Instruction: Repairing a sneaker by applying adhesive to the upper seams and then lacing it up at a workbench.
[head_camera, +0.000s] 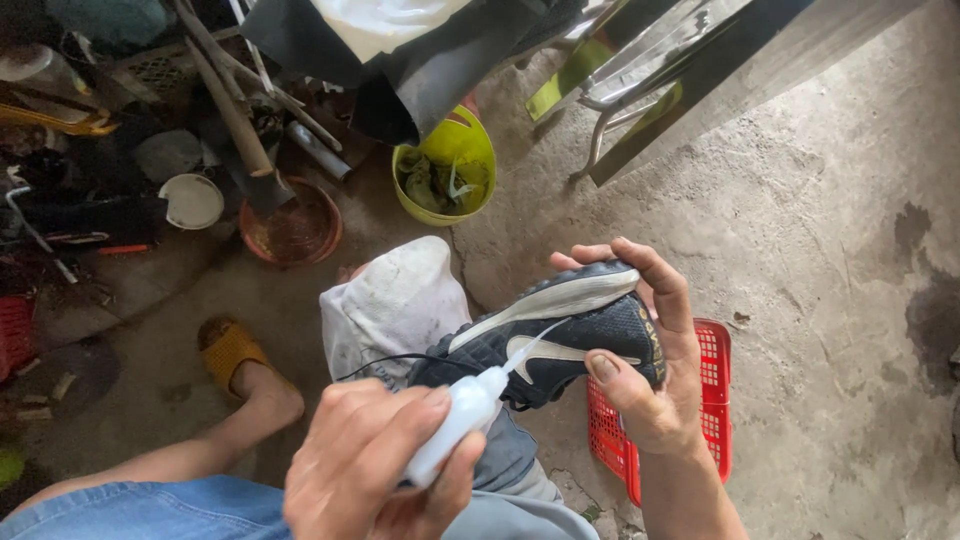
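Fingers of the left hand (365, 465) squeeze a soft white glue bottle (455, 420), nozzle at the sole seam. Beyond, the right hand (655, 370) clamps the light, flexible black shoe (560, 335) by its heel, above a red basket (712, 400).

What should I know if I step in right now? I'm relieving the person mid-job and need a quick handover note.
Left hand: gripping a white squeeze bottle, its thin nozzle touching the side of the shoe.
Right hand: holding a black sports shoe with white trim, sole turned up, over a cloth-covered knee.
Nearby: a red plastic basket on the concrete floor under the shoe, a yellow-green bowl beyond.
Done: nozzle placed at the line where the sole meets the upper.
Left: whether any liquid is out yet cannot be told.
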